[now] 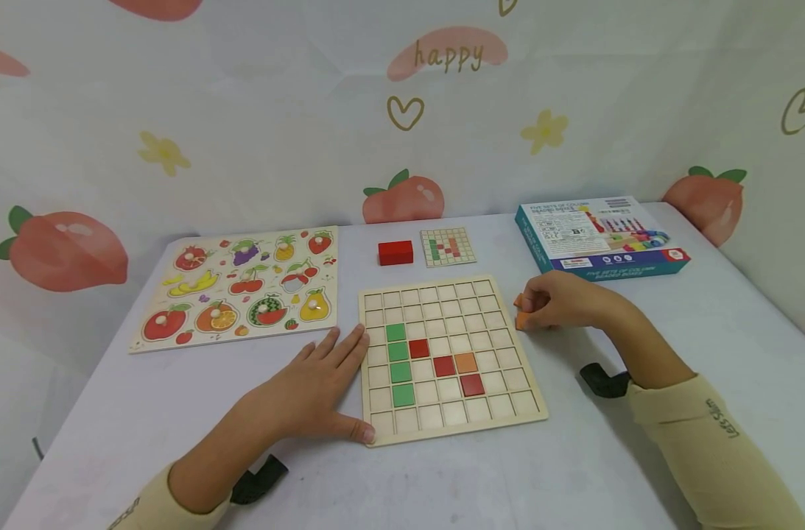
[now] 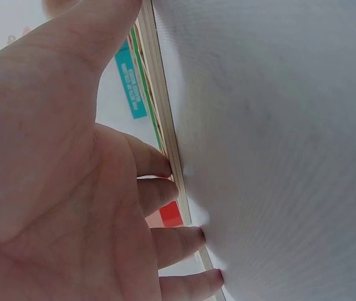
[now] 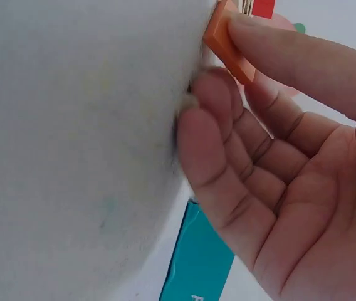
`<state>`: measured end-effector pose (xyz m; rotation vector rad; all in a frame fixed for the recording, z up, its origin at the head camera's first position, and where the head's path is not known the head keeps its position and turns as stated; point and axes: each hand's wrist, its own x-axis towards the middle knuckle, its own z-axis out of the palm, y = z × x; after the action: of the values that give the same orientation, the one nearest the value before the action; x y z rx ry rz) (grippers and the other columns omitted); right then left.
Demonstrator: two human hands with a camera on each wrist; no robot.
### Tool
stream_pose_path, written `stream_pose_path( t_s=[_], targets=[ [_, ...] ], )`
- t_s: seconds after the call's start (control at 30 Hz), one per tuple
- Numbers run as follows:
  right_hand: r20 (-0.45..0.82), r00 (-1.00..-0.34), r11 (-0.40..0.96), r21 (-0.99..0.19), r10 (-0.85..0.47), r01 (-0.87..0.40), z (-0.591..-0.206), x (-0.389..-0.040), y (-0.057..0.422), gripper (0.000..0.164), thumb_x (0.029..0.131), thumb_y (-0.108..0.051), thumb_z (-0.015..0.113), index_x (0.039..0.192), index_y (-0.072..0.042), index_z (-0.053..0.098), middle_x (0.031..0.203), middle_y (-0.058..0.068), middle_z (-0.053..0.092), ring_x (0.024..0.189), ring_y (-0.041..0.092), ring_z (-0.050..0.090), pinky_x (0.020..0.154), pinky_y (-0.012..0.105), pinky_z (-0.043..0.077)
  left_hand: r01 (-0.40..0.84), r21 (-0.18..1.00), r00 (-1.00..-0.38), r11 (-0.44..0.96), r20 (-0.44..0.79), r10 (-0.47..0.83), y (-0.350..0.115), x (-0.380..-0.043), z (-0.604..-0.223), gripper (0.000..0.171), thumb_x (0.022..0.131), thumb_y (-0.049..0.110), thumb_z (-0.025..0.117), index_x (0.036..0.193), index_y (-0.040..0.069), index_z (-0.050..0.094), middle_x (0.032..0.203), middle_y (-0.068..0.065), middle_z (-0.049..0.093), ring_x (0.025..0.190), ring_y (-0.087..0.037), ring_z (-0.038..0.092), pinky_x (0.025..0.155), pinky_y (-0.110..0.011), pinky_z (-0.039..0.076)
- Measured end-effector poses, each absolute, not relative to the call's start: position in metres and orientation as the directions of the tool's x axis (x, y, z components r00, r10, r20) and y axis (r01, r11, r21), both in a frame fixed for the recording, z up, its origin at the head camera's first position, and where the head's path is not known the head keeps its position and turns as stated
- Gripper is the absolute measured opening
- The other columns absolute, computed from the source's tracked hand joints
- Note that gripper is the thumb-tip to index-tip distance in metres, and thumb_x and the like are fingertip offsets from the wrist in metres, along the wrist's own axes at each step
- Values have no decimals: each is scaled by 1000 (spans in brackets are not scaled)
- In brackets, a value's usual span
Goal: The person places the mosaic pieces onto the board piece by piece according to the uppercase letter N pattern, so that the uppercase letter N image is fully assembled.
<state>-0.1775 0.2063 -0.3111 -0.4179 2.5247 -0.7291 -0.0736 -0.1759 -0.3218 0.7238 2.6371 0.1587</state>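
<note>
A square wooden grid board [image 1: 452,412] lies on the table. Several green tiles [image 1: 401,372] form a column on it, with red tiles [image 1: 444,366] and one orange tile [image 1: 465,362] to their right. Fingers spread, my left hand [image 1: 312,394] rests along the board's left edge, its thumb at the near left corner. Just beyond the right edge, my right hand [image 1: 561,300] pinches an orange tile [image 3: 227,44], which stands tilted under the thumb in the right wrist view. Orange shows in two spots by these fingertips in the head view; how many tiles is unclear.
A small pattern card [image 1: 448,246] and a red block [image 1: 395,253] lie behind the board. The fruit puzzle board [image 1: 243,287] is at the left, and a teal-sided box [image 1: 601,237] at the back right. A printed cloth hangs behind.
</note>
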Motion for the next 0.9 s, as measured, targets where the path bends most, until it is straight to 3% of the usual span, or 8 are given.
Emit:
stream_pose_path(
  t_s=[0.2, 0.9],
  targets=[
    [-359, -828, 765, -631, -430, -124, -312, -179, 206, 10, 91, -12, 73, 95, -4, 69, 84, 3, 65, 74, 20, 58, 67, 33, 53, 464, 212, -788, 860, -346, 510, -176, -73, -322, 127, 71, 84, 63, 161, 6, 18, 168, -9, 9, 151, -42, 7, 115, -63, 19],
    [-374, -842, 762, -645, -388, -64, -309, -182, 208, 9, 93, -10, 70, 100, -3, 72, 88, 5, 70, 78, 21, 62, 74, 33, 55, 472, 205, -788, 857, -337, 515, -176, -73, -322, 127, 72, 84, 62, 161, 6, 17, 167, -9, 10, 150, -42, 8, 114, -63, 20]
  ],
)
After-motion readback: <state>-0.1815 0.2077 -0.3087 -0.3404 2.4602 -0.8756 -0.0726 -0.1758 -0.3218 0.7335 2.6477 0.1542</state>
